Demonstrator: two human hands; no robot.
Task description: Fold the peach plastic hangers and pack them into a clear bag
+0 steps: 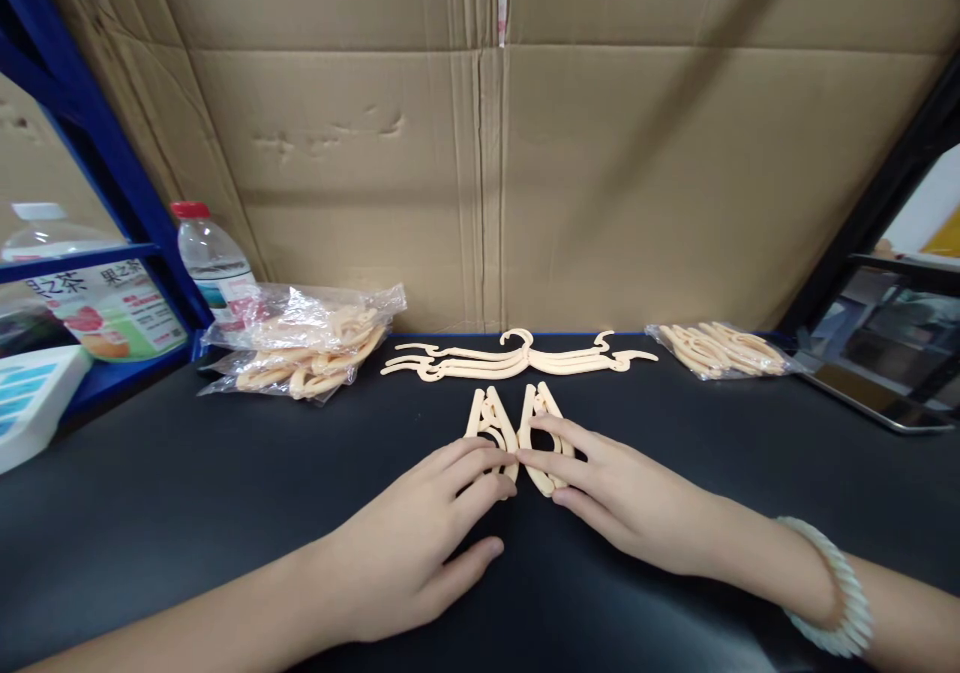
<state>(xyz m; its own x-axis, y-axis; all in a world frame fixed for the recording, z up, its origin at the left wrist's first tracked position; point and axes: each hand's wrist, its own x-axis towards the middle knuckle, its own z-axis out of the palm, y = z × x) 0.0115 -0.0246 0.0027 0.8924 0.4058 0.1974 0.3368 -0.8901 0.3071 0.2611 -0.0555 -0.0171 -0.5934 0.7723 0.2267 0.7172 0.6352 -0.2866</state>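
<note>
Two small folded cream plastic hangers lie side by side on the black tabletop (187, 493). My left hand (420, 543) lies flat with its fingertips on the left folded hanger (489, 423). My right hand (607, 498) presses its fingers on the right folded hanger (541, 423), and a pale beaded bracelet (832, 593) circles that wrist. Both hands' fingertips meet at the hangers' lower ends. Behind them lies a flat stack of unfolded cream hangers (517, 358).
A clear plastic bag of hangers (304, 343) sits at the back left, a smaller bag of hangers (720, 350) at the back right. A water bottle (214, 258) stands by a blue shelf frame (112, 153). A cardboard wall (487, 153) closes the back; a tablet (877, 393) lies right.
</note>
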